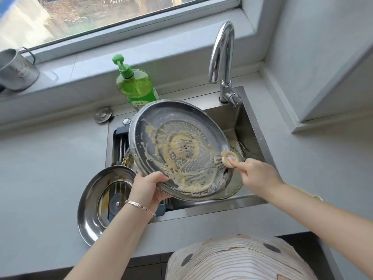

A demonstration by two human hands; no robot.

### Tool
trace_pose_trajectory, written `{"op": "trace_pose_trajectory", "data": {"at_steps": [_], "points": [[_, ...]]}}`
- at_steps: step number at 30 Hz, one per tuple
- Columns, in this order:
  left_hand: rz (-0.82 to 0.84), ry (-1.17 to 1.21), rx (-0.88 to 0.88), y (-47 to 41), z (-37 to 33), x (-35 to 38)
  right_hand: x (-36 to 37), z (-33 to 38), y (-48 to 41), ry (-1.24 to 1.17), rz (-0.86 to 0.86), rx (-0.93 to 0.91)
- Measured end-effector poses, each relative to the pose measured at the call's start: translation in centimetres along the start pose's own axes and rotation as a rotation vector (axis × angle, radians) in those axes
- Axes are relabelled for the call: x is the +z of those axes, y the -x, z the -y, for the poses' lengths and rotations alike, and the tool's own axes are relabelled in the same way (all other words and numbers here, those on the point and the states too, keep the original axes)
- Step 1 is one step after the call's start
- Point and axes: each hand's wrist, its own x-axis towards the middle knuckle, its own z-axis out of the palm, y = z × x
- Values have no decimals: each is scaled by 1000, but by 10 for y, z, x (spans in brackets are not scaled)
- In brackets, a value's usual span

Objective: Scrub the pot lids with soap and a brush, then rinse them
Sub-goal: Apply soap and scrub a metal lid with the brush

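A large grey metal pot lid is tilted over the sink, its inner face smeared with yellowish soap foam. My left hand grips its lower left rim. My right hand holds a round brush whose bristles press on the lid's right edge. A second steel lid lies upside down on the counter at the left, partly over the sink's corner. A glass lid lies in the sink, mostly hidden behind the grey lid.
A green soap pump bottle stands behind the sink. The chrome tap rises at the back right, with no water running. A drain rack sits at the sink's left. A metal mug is on the windowsill.
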Motion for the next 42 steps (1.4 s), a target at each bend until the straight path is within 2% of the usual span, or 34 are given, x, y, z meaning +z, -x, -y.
{"op": "trace_pose_trajectory", "data": {"at_steps": [4, 9, 13, 17, 19, 20, 21, 22, 24, 25, 27, 32, 35, 40, 42], "points": [[80, -67, -73, 0, -2, -6, -13, -14, -12, 101, -31, 75], [79, -87, -39, 0, -9, -11, -2, 4, 27, 133, 72, -167], [130, -142, -73, 0, -12, -11, -15, -16, -1, 129, -16, 35], [140, -180, -82, -2, -16, -8, -7, 13, 22, 147, 51, -228], [145, -203, -80, -4, -19, -10, -11, 6, 19, 145, 43, -222], [153, -219, -82, -5, -19, -12, -15, -4, 9, 140, 21, -152], [159, -238, -88, -6, -19, -13, -18, -13, 0, 71, -18, -59], [164, -254, -100, -6, -19, -14, -18, -22, -6, -120, -99, 58], [167, -256, -140, -5, -17, -14, -16, -31, -12, -739, -228, 368], [164, -250, -164, -4, -15, -14, -16, -31, -13, -1018, -254, 508], [140, -256, -194, -2, -12, -13, -14, -27, -10, -1318, -198, 644], [92, -292, -177, -3, -25, -7, 0, -19, -2, -1486, 47, 735], [57, -263, -129, -8, -42, -3, 0, -11, -4, -1620, 126, 767], [19, -76, 67, -21, -51, 3, -2, 19, -12, -1663, -4, 684], [1, 57, 83, -19, -33, 12, 0, 33, -19, -1690, -93, 680]]}}
